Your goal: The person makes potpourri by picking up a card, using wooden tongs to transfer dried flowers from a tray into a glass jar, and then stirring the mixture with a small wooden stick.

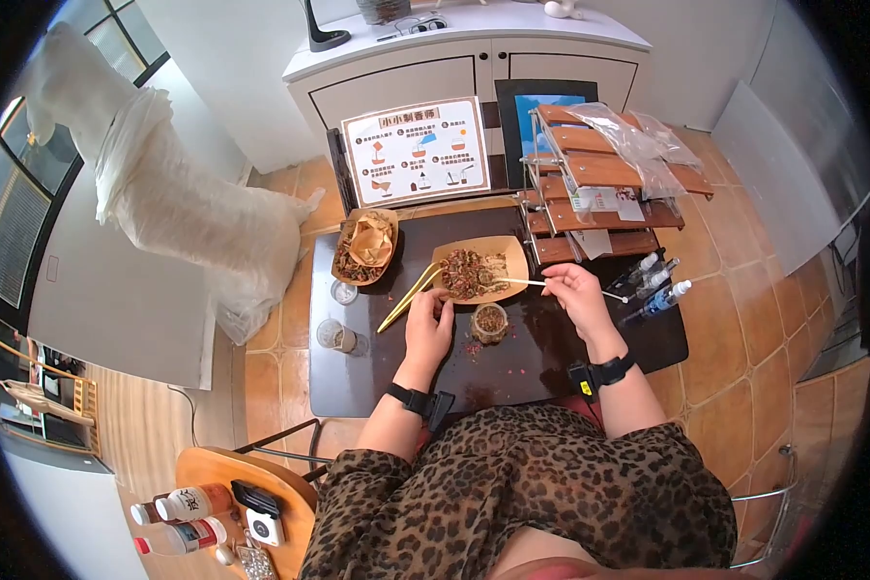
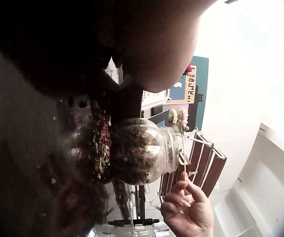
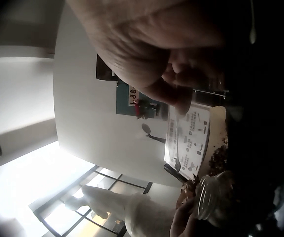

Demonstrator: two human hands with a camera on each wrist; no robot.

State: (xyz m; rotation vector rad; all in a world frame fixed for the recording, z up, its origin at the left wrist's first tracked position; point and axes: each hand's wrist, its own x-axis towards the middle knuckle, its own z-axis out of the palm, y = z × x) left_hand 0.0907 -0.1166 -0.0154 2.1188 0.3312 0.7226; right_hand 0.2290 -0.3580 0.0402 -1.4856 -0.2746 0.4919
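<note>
My right hand [image 1: 578, 295] pinches a thin white stick [image 1: 522, 281] with a small rounded end. The stick's far part lies over a brown paper tray [image 1: 513, 249] of dried petals and herbs [image 1: 466, 274]. My left hand [image 1: 429, 327] rests at the tray's near left corner, its fingers loosely bent, nothing visible in them. Beside those fingers, gold tongs [image 1: 408, 300] lean by the tray. Between my hands stands a small round glass jar [image 1: 489, 324], uncapped and holding dried herbs; the left wrist view shows the jar [image 2: 141, 150] close up. Petal crumbs lie around its base.
A second paper tray [image 1: 365, 246] with petals and crumpled paper sits at the back left, near a clear cup [image 1: 336, 335]. Small bottles [image 1: 662, 298] and a wooden rack [image 1: 594, 179] occupy the right side. An instruction board [image 1: 417, 152] stands behind.
</note>
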